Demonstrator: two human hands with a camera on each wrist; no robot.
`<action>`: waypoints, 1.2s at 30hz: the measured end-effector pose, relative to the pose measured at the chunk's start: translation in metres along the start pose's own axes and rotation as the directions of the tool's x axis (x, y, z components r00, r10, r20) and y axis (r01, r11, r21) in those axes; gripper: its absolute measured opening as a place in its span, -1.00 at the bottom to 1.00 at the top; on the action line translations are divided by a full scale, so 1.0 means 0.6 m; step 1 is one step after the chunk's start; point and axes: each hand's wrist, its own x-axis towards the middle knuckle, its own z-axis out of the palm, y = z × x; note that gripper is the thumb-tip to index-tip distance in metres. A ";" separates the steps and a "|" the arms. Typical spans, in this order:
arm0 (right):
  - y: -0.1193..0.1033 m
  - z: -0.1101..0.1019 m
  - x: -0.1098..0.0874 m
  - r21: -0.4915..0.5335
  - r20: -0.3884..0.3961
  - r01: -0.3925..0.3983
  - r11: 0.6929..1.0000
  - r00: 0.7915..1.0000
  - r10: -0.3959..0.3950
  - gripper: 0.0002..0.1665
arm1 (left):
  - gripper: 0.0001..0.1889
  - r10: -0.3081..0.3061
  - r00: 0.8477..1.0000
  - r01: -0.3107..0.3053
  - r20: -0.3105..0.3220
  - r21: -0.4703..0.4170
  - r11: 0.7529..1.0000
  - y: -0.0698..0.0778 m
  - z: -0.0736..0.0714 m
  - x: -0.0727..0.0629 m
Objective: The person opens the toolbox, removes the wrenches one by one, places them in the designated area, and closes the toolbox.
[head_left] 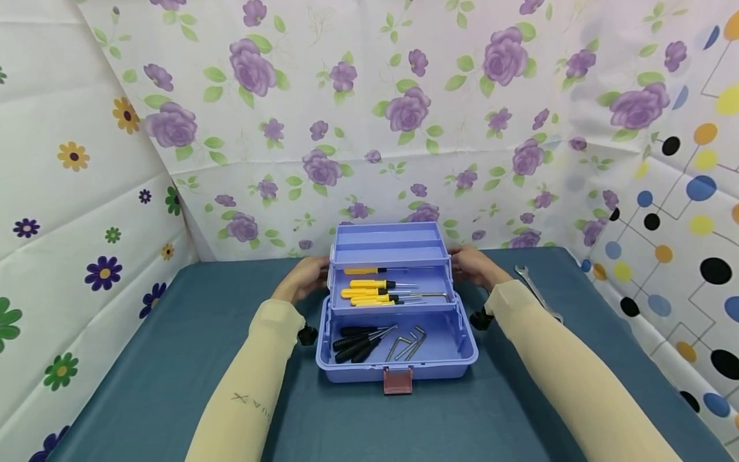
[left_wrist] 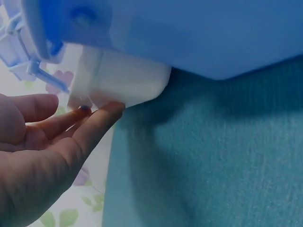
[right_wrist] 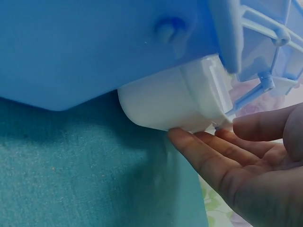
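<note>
A blue-purple toolbox stands with its stepped trays raised. Yellow-handled screwdrivers lie in the middle tray; black-handled screwdrivers and bent hex keys lie in the bottom. At the back hangs its whitish lid, folded open. My left hand is at the back left of the box, straight fingers touching the lid's edge, thumb apart from it. On the back right, my right hand touches the lid's other side with extended fingers, thumb near the rim. In the head view the trays hide the lid.
A wrench lies on the teal tablecloth right of the box, beside my right forearm. A reddish-brown latch hangs at the box's front. Flowered cloth rises behind the table, with patterned sheets at both sides.
</note>
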 end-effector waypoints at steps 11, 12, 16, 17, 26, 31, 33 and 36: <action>-0.021 -0.011 -0.014 0.003 -0.010 0.125 0.992 0.992 -0.125 -0.40 | -0.48 0.104 0.994 -0.103 0.023 -0.052 0.993 0.022 0.001 -0.012; -0.022 -0.011 -0.015 0.011 -0.010 0.128 0.992 0.992 -0.128 -0.39 | -0.47 0.111 0.993 -0.110 0.028 -0.053 0.993 0.024 0.000 -0.013; -0.030 -0.013 -0.018 0.041 -0.014 0.136 0.990 0.991 -0.136 -0.37 | -0.47 0.129 0.991 -0.127 0.025 -0.073 0.989 0.029 -0.001 -0.019; -0.032 -0.014 -0.019 0.048 -0.017 0.139 0.989 0.990 -0.139 -0.37 | -0.46 0.133 0.991 -0.131 0.023 -0.078 0.988 0.030 -0.002 -0.021; -0.049 -0.021 -0.037 0.056 -0.042 0.168 0.984 0.985 -0.166 -0.50 | -0.47 0.176 0.984 -0.175 -0.002 -0.141 0.974 0.043 -0.002 -0.030; -0.057 -0.021 -0.039 0.057 -0.070 0.164 0.985 0.985 -0.159 -0.51 | -0.46 0.197 0.980 -0.200 -0.031 -0.165 0.966 0.047 0.000 -0.038; -0.061 -0.020 -0.040 0.068 -0.097 0.160 0.985 0.983 -0.153 -0.52 | -0.45 0.212 0.977 -0.215 -0.037 -0.164 0.963 0.048 0.001 -0.042; -0.068 -0.018 -0.043 0.080 -0.133 0.160 0.984 0.980 -0.148 -0.54 | -0.45 0.228 0.973 -0.233 -0.046 -0.167 0.958 0.050 0.003 -0.046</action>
